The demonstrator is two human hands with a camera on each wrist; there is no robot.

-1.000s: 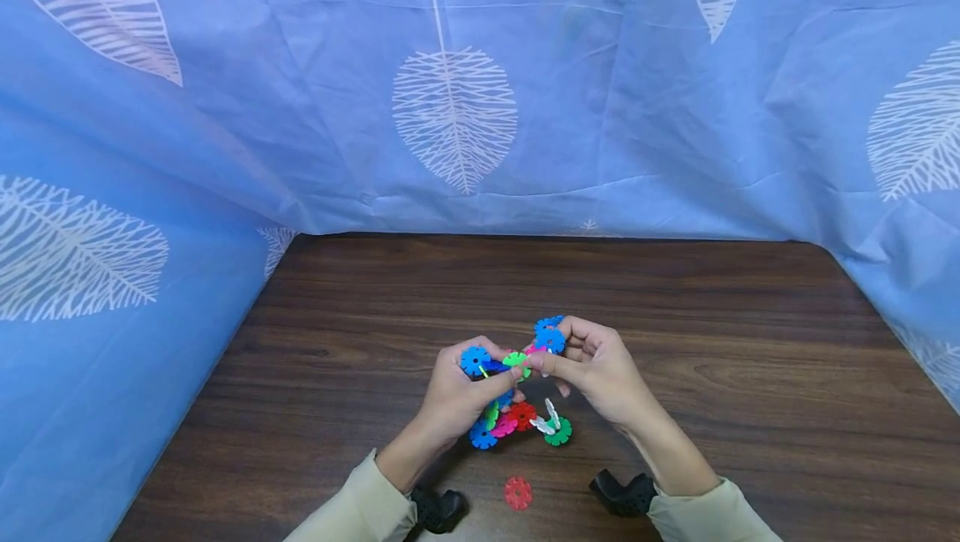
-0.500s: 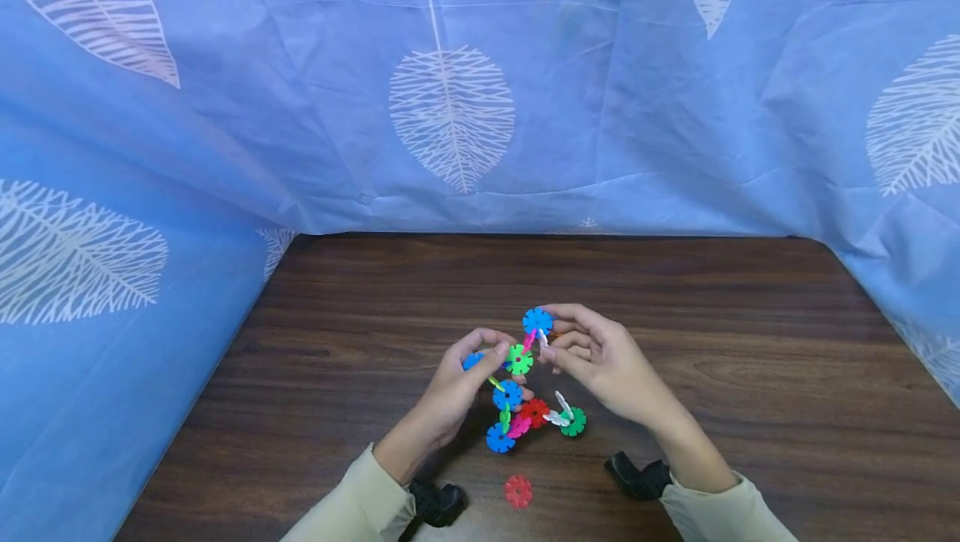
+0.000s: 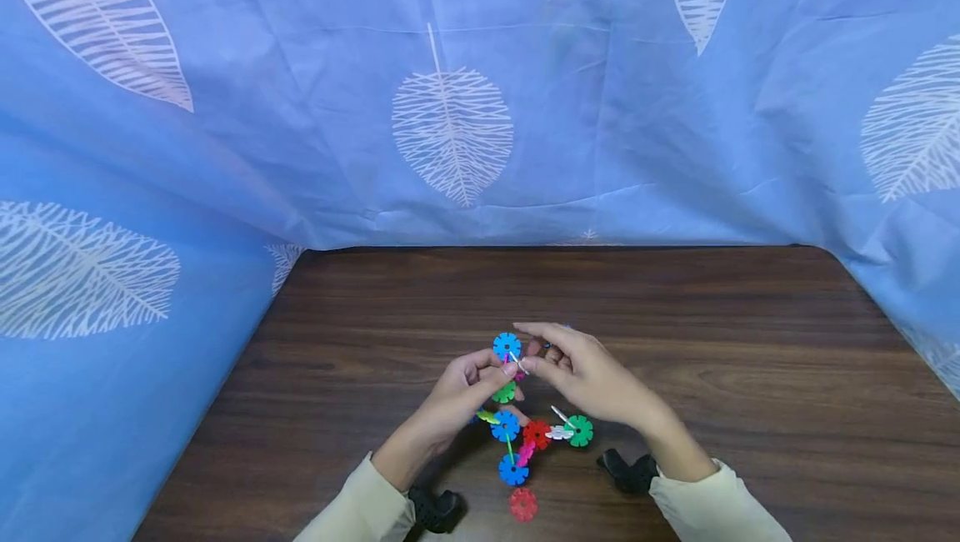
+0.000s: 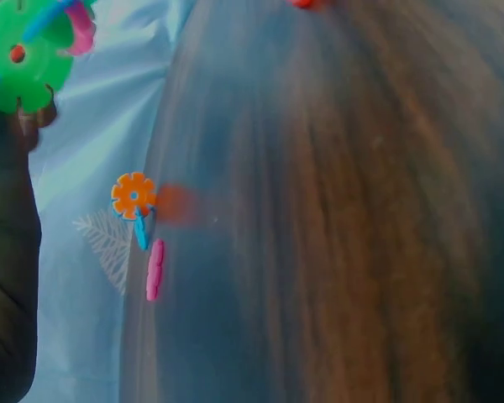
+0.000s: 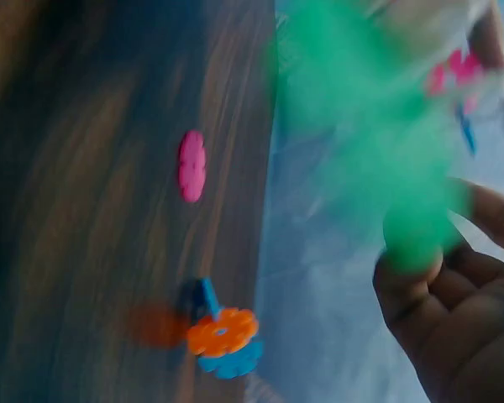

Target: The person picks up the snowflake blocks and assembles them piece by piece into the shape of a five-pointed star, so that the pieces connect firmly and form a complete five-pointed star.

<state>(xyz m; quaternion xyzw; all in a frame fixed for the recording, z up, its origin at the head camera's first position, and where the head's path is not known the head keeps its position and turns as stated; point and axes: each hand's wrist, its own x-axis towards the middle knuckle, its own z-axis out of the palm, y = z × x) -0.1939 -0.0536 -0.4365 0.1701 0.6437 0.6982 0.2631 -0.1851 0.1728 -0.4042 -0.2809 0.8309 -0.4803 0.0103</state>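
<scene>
Plastic snowflake discs of several colours are slotted together into a chain. My left hand (image 3: 461, 400) pinches its upper part, beside a blue disc (image 3: 507, 346) and a bright green disc (image 3: 504, 393). My right hand (image 3: 596, 375) has its thumb and fingers at a white disc (image 3: 517, 361) seen edge-on, close to the left thumb. Below the hands the chain goes on through another blue disc (image 3: 506, 426), a red disc (image 3: 537, 434) and a dark green disc (image 3: 579, 431). In the right wrist view a blurred green disc (image 5: 412, 168) overlaps the right hand.
A loose red disc (image 3: 523, 504) lies on the brown wooden table (image 3: 360, 317) near the front. Both wrist views show an orange disc (image 4: 134, 196) with blue attached, and a pink disc (image 5: 192, 166). A blue curtain (image 3: 300, 125) stands behind the table.
My right hand has moved left and slightly down toward the left hand, bringing the upper blue and white discs between both thumbs. The dangling lower chain has shifted slightly down.
</scene>
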